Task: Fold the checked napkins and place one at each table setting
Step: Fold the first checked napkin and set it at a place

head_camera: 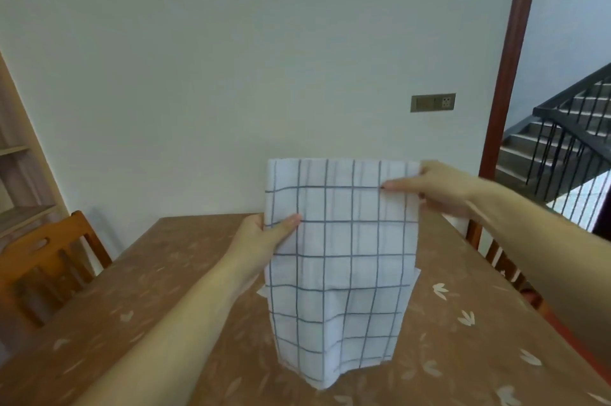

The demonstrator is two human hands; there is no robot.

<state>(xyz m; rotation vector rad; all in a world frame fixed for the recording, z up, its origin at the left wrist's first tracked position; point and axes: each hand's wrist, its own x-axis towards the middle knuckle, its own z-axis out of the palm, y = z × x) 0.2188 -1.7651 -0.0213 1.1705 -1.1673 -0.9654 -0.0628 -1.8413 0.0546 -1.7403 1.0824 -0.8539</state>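
Note:
A white napkin with a dark blue check [344, 260] hangs upright in front of me above the table [158, 306]. My left hand [264, 235] grips its left edge about a third of the way down, thumb on the front. My right hand [439, 187] pinches the top right corner. The cloth looks doubled over, and its lower end sags onto the tabletop. White cloth [263, 292] peeks out behind it at table level on both sides; I cannot tell whether that is another napkin.
The table wears a brown cloth with pale leaf prints. A wooden chair [49, 260] stands at its left side, and another chair [496, 256] at the right. A wall lies behind the far edge, and a doorway to a staircase [562, 134] opens at the right.

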